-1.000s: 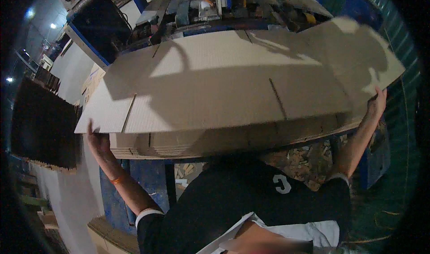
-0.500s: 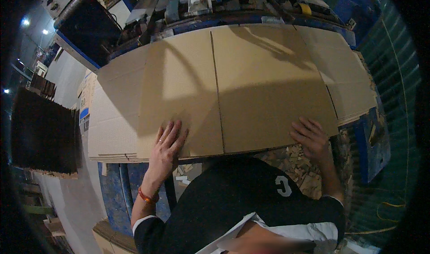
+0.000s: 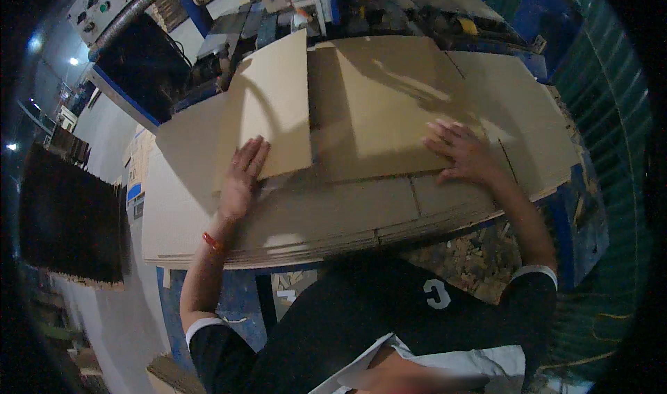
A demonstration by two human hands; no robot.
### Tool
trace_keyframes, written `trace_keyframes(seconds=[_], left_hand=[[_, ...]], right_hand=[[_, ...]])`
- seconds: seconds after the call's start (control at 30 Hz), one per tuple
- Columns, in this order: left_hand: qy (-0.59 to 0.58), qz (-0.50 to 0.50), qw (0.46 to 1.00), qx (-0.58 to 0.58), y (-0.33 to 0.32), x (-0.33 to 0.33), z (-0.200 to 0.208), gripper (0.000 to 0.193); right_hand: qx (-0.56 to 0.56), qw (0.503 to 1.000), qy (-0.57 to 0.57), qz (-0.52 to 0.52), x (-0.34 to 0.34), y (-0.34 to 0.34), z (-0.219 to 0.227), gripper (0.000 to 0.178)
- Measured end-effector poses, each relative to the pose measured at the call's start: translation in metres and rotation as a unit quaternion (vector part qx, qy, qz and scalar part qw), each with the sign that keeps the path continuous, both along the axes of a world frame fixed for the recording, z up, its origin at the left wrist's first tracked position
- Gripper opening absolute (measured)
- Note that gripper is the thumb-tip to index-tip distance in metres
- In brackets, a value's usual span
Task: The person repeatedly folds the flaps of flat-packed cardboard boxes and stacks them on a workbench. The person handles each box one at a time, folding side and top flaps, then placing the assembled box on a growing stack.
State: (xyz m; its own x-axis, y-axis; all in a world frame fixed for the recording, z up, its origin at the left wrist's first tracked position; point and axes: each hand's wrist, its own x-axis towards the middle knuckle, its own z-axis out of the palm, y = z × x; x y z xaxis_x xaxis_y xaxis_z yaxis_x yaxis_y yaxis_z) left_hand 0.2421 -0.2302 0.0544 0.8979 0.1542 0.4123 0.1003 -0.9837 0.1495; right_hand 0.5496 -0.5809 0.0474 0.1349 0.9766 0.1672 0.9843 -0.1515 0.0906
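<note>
A brown cardboard sheet [image 3: 396, 133] lies on top of a stack of flat cardboard blanks [image 3: 340, 213]. Its left panel [image 3: 281, 116] is tilted up, parted from the rest along the slot in the middle. My left hand [image 3: 240, 179] lies flat on that left panel, fingers stretched out and close together. On the right panel, by its near edge, rests my right hand [image 3: 460, 152] with the fingers spread. Neither hand is wrapped round anything.
A blue machine with belts and rollers [image 3: 267, 19] stands past the stack, its control panel [image 3: 104, 2] at upper left. Dark stacked sheets [image 3: 69, 210] stand on the left. Cardboard scraps [image 3: 472, 255] lie below the near edge. Green corrugated wall [image 3: 611, 151] runs along the right.
Both hands have moved away from me, and the top sheet has slid toward the machine. Its left panel has lifted, and the stack beneath now shows along the near side.
</note>
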Motion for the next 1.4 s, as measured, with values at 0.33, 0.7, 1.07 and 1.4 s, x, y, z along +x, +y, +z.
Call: trace_keyframes(seconds=[0.33, 0.7, 1.07, 1.4], left_hand=[[-0.066, 0.027, 0.992, 0.103, 0.075, 0.101, -0.015, 0.057], [-0.146, 0.401, 0.904, -0.005, 0.065, -0.082, -0.024, 0.060], [-0.020, 0.664, 0.745, -0.062, 0.026, -0.159, -0.035, 0.072], [-0.624, 0.211, 0.493, -0.568, 0.066, -0.193, 0.006, 0.046]], right_hand=[[0.095, 0.976, 0.130, -0.144, 0.120, 0.087, -0.042, 0.062], [0.224, 0.836, 0.161, -0.474, 0.030, -0.091, -0.008, 0.071], [0.295, 0.694, -0.100, -0.649, 0.033, -0.152, -0.075, 0.063], [0.743, 0.528, 0.276, -0.304, 0.060, -0.165, 0.001, 0.041]])
